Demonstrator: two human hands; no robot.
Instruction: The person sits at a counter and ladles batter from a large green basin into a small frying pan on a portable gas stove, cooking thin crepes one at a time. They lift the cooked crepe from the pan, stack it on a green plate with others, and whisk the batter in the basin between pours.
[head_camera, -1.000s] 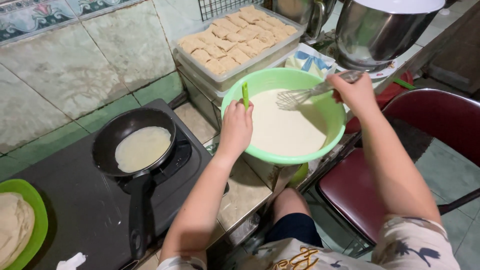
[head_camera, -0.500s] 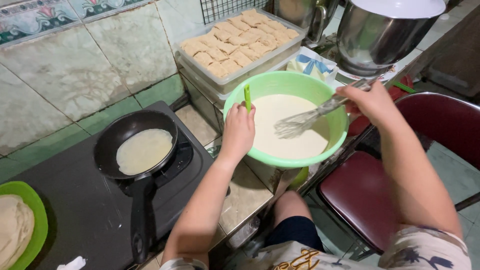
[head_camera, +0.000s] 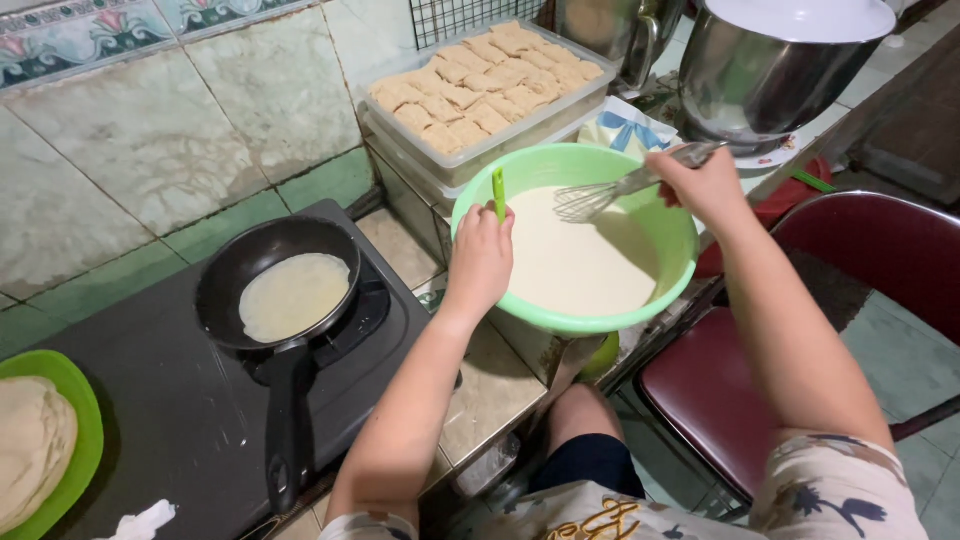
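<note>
Green bowl (head_camera: 668, 218): your left hand (head_camera: 480, 258) grips its rim; your right hand (head_camera: 705, 183), clamped on the whisk (head_camera: 625, 187), has lifted higher.

A green bowl (head_camera: 672, 262) of pale batter holds a tilted metal whisk (head_camera: 600, 197).

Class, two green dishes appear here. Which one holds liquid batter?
The green bowl by the hands holds pale batter, with a whisk in it. The green plate at far left carries stacked thin crepes instead.
</note>
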